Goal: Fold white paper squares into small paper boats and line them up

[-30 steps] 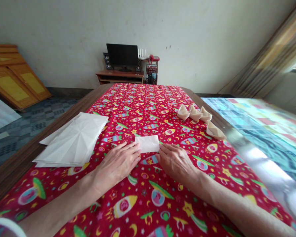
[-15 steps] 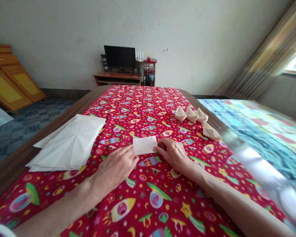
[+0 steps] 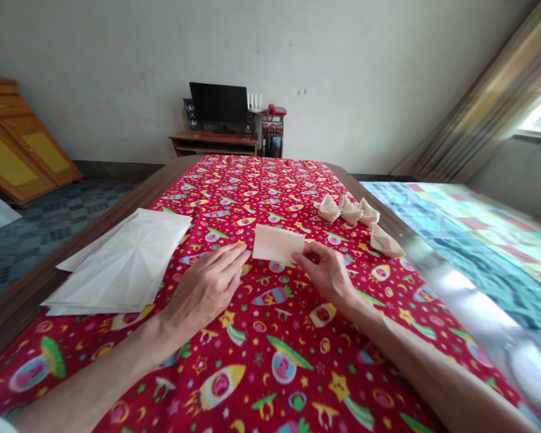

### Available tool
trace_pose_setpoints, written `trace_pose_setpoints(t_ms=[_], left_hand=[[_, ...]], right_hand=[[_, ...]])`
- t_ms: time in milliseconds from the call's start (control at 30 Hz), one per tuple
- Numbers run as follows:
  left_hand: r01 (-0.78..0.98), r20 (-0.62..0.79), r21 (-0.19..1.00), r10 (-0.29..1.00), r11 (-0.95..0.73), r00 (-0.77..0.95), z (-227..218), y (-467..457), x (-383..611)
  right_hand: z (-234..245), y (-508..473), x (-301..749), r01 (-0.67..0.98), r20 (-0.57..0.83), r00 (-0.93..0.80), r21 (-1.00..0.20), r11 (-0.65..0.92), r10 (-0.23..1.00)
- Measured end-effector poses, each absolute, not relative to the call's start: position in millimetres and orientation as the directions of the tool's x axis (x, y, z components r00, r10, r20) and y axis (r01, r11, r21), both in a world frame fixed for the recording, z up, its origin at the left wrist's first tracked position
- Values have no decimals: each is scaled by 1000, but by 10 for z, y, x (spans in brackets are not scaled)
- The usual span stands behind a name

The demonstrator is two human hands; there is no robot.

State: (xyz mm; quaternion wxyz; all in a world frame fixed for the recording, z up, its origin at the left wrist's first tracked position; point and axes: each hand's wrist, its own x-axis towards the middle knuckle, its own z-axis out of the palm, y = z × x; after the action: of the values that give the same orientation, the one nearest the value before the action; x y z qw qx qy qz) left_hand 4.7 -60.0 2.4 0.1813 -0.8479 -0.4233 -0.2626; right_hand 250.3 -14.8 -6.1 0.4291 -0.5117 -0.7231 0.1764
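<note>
A small folded rectangle of cream paper point(image 3: 278, 242) is tilted up off the red patterned cloth point(image 3: 247, 337). My right hand point(image 3: 327, 267) pinches its lower right corner between thumb and fingers. Just left of the paper, my left hand point(image 3: 214, 279) rests low over the cloth, fingers stretched out and apart from the paper. At the far left lies a stack of creased white paper sheets point(image 3: 126, 264). Several folded paper boats point(image 3: 350, 210) stand on the right side of the cloth, one of them point(image 3: 386, 242) nearer to me.
The cloth covers a table with a dark wooden edge point(image 3: 112, 231). Beyond its far end stand a monitor point(image 3: 219, 103) on a small desk point(image 3: 214, 139) and a red telephone point(image 3: 277, 110). On the right is a surface with a blue and multicoloured cover point(image 3: 455, 228).
My right hand has lifted the folded paper off the cloth and moved it slightly away and to the right. My left hand has come off the paper's left edge.
</note>
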Motion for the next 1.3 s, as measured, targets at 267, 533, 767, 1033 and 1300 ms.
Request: trace_pose_setpoints(t_ms=[267, 533, 767, 1033, 1300], left_hand=[[785, 601, -111, 587, -610, 542, 55, -669, 126], [646, 489, -36, 550, -763, 677, 1, -748, 162], [618, 483, 129, 593, -776, 644, -123, -738, 166], [667, 475, 409, 769, -623, 428, -137, -730, 234], [716, 366, 489, 862, -498, 350, -95, -725, 276]], right_hand=[[26, -372, 2514, 592, 667, -505, -194, 783, 547], [-63, -488, 2402, 488, 497, -729, -105, 866, 471], [-119, -413, 2479, 450, 413, -747, -264, 853, 521], [-3, -388, 2515, 461, 353, -668, -495, 736, 656], [-84, -651, 2569, 496, 448, -764, -52, 867, 464]])
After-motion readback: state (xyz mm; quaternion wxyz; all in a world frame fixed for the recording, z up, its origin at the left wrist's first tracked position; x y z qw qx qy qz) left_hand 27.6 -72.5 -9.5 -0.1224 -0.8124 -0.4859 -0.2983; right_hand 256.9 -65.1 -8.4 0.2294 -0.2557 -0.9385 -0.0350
